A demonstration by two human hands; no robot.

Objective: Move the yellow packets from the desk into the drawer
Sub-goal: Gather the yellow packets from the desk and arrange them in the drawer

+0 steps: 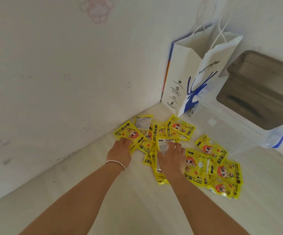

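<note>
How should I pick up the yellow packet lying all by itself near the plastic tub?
Probably by a long edge, coming down from above. That lone packet lies flat on the desk, apart from the pile, so its edges are free to pinch with thumb and fingers.

Paper bag (pixel 184 78) (upright) behind packets (pixel 181 128)

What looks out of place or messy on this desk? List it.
The yellow packets lie in a loose, overlapping heap on the desk, some face-down. The left hand and right hand rest on them. The paper bag stands upright; nothing looks spilled or damaged.
</note>
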